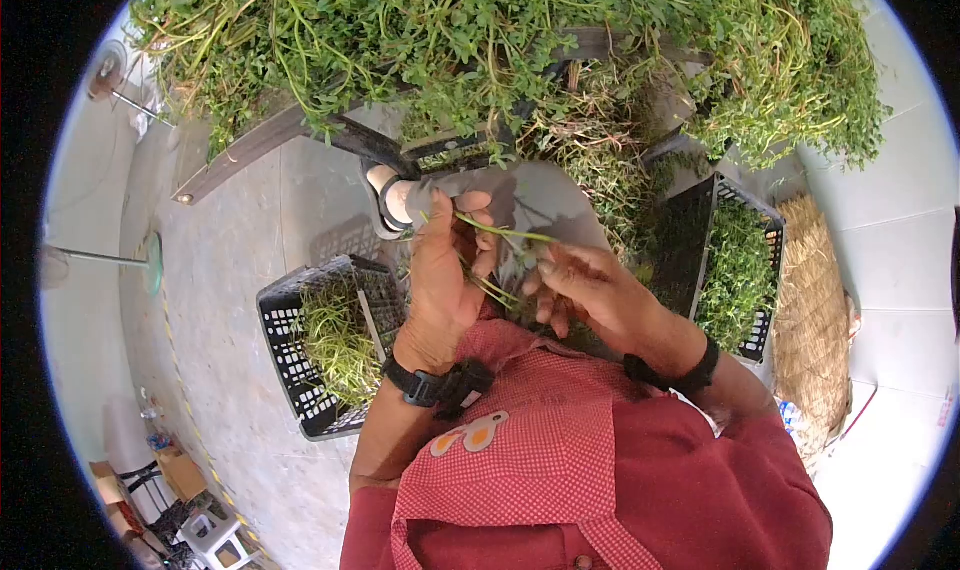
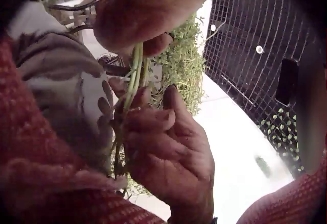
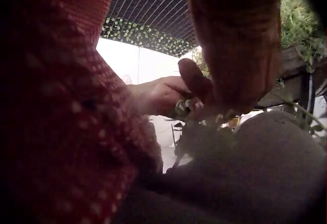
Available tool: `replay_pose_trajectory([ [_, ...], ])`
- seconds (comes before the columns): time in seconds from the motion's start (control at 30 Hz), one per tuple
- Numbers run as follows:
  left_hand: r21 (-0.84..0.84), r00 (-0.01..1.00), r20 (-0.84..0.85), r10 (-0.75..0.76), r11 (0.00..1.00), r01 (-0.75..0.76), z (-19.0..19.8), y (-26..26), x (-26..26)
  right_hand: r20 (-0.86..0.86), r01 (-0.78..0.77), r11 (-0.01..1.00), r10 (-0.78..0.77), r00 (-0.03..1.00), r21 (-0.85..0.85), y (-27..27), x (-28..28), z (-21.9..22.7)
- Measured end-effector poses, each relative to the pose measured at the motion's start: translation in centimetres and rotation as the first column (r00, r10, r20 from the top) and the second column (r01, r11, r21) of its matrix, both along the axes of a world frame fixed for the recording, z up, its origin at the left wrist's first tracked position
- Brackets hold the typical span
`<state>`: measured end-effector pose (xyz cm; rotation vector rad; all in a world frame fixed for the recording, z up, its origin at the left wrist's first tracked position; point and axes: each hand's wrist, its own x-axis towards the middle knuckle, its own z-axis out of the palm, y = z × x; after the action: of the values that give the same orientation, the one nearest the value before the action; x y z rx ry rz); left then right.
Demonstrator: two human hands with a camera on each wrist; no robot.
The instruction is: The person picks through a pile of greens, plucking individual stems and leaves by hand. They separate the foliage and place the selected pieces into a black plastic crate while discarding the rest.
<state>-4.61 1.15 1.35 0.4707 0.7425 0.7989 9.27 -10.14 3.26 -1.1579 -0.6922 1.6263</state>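
My left hand [image 1: 445, 270] curls round a small bunch of green stems [image 1: 490, 288] above my lap, and my right hand [image 1: 585, 285] pinches the same bunch. Two black crates [image 1: 290, 355] of greens flank me, one each side.

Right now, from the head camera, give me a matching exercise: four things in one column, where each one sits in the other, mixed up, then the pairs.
Things
1. green stems
2. left basket
3. right basket
4. big heap of greens

Places
A. on the bench at the top of the view
B. on the floor beside the left hand
C. pinched between both hands
D. on the floor beyond the right hand, next to a straw bundle

Pairs: 1-C, 2-B, 3-D, 4-A
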Motion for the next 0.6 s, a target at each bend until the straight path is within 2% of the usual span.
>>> replay_pose_trajectory([
  [0.07,0.036,0.998,-0.038,-0.045,0.998,0.046,1.1,-0.5,0.4,-0.012,0.131,0.991,-0.131,0.991,-0.014,0.5,0.0,0.2],
  [0.1,0.041,0.998,-0.034,-0.050,0.998,0.051,1.5,-0.8,0.7,-0.009,0.136,0.991,-0.136,0.991,-0.009,0.9,0.0,0.5],
  [0.2,0.051,0.996,-0.073,-0.050,0.997,0.054,1.9,-1.4,1.0,0.011,0.101,0.994,-0.101,0.995,-0.047,1.5,0.2,0.5],
  [0.27,0.082,0.996,-0.061,-0.058,0.995,0.063,1.6,-1.2,0.8,0.090,0.013,1.000,-0.013,0.996,0.009,1.7,0.7,-0.5],
  [0.3,0.078,0.996,-0.065,-0.061,0.995,0.066,1.0,-1.0,0.5,0.085,0.015,1.000,-0.016,0.996,0.005,1.4,0.8,-0.3],
  [0.37,0.043,0.943,0.278,-0.182,0.983,0.177,-0.6,-0.3,-0.4,0.342,-0.248,0.961,0.193,0.920,0.123,0.9,1.2,0.9],
  [0.4,0.039,0.944,0.275,-0.182,0.983,0.178,-1.1,0.2,-0.8,0.311,-0.312,0.949,0.284,0.907,0.045,0.5,1.6,1.1],
  [0.43,-0.010,0.946,0.306,-0.103,0.994,0.111,-1.5,0.8,-1.0,0.309,-0.312,0.949,0.284,0.908,0.044,0.1,2.1,1.5],
  [0.47,-0.063,0.943,0.333,-0.020,0.997,0.044,-1.9,1.1,-1.1,0.197,-0.253,0.967,0.251,0.948,-0.018,-0.3,2.6,1.9],
  [0.5,-0.070,0.944,0.328,-0.018,0.997,0.043,-2.0,1.1,-1.1,0.083,-0.198,0.976,0.206,0.975,-0.090,-0.7,2.9,1.9],
  [0.53,-0.054,0.951,0.308,-0.002,0.998,0.020,-1.9,1.0,-1.0,-0.096,-0.111,0.993,0.105,0.990,-0.051,-1.0,3.0,1.2],
  [0.6,-0.051,0.954,0.301,0.013,0.999,0.003,-1.4,0.9,-0.8,-0.053,-0.109,0.992,0.105,0.993,-0.070,-1.4,2.4,1.8],
])
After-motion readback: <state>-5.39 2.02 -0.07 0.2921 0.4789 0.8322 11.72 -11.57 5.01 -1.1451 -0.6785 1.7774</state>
